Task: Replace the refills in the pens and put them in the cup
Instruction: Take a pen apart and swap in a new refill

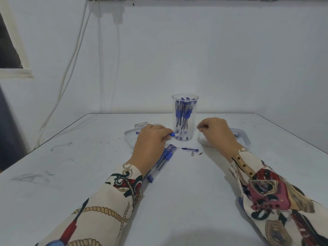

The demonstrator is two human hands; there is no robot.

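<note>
A white tabletop (88, 174) fills the lower part of the view, its far edge meeting a pale wall (213, 59) down which white cables (74, 55) hang on the left. Two arms in patterned sleeves (275, 192) reach from the near edge toward the middle.

A clear cup (185, 118) stands upright near the middle of the far edge, holding a bunch of blue-capped pens (182, 110) on end. To its left lies a clear lid (130, 137), partly covered by the left hand; to its right sits a clear tray (243, 137), partly hidden behind the right hand, with some small dark things in it that are too small to tell.

The left hand (150, 141) rests knuckles up just left of the cup, its fingers curled round a pen (171, 134) lying crosswise, whose blue end pokes out almost touching the cup's base. The right hand (218, 132) hovers just right of the cup with its fingers curled in and thumb against forefinger; whether it pinches anything I cannot tell.

Several loose pens (160, 163) lie side by side in a slanted row beside the left wrist, toward the middle of the tabletop. Between the hands, in front of the cup, lies a blue cap (189, 149), and just nearer are two tiny bits (192, 153).
</note>
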